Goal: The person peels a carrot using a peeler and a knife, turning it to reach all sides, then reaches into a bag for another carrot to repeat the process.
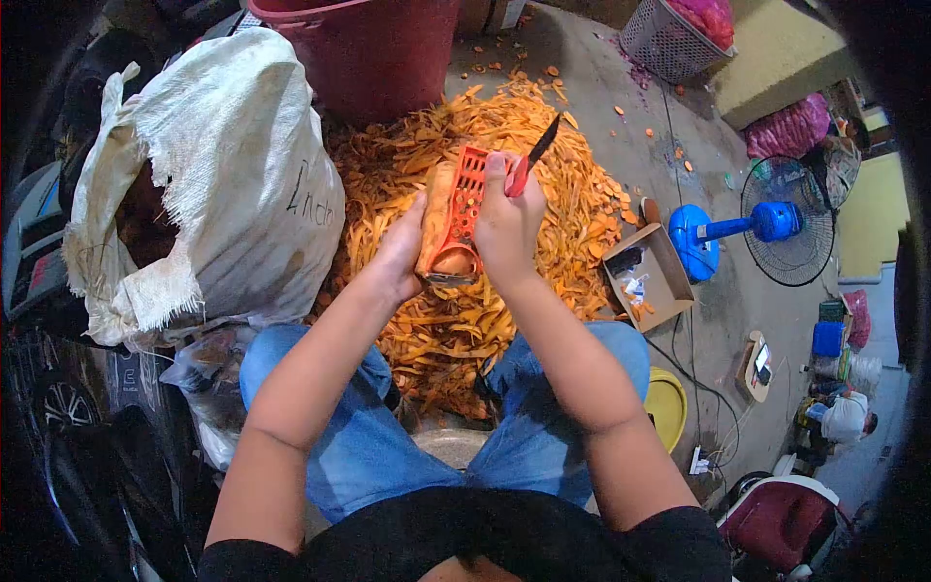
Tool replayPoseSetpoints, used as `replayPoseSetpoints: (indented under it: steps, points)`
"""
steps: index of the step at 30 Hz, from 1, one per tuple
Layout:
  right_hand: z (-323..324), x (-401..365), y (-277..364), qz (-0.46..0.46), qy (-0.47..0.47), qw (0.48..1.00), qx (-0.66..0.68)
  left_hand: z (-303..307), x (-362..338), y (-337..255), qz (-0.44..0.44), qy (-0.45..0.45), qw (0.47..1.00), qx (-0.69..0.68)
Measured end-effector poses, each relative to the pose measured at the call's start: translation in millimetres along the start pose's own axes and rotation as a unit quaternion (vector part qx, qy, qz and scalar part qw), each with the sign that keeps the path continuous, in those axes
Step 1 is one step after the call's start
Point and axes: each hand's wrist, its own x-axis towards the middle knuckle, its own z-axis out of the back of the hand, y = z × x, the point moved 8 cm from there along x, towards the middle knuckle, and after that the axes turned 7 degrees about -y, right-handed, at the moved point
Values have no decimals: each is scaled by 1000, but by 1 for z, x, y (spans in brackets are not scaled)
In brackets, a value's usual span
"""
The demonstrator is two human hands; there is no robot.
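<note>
My left hand [400,247] is closed around a thick orange carrot [438,199]. Against the carrot's right side lies a red plastic peeler [469,177] with holes along its body. My right hand [509,218] grips this peeler, its thumb pressed along the top. The same hand also holds a knife with a red handle [519,177]; its dark blade [546,142] points up and to the right. Beneath both hands spreads a big heap of orange peelings [572,209] on the floor, between and beyond my knees.
On the left stands a torn white sack [242,184]; behind the heap is a red tub [373,63]. To the right are a cardboard box [669,276], a blue fan [698,242], cables and a yellow lid [666,409]. Another person [849,417] is at far right.
</note>
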Motion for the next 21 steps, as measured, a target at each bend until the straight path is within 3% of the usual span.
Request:
replayPoseSetpoints:
  steps: [5,7,13,15,17,18,19,21]
  points:
    - [6,7,5,49,-35,998,-26,-4,-5,0,11,-26,997,78]
    - [7,8,-1,-11,-27,998,-54,-6,-4,0,11,-16,996,90]
    - [4,13,-19,-8,-29,999,-30,-4,-3,0,12,-11,997,73]
    - [12,23,-31,-24,-58,998,-26,-12,-7,1,11,57,991,118]
    - [23,36,-39,-38,-88,995,-23,-13,-19,13,45,46,989,130]
    - [30,40,-39,-27,-98,991,-82,-12,-24,22,80,36,986,140]
    - [35,41,-38,-17,-107,984,-143,-12,-24,23,83,37,986,139]
    - [34,42,-35,0,-115,986,-119,-15,-26,17,59,69,984,155]
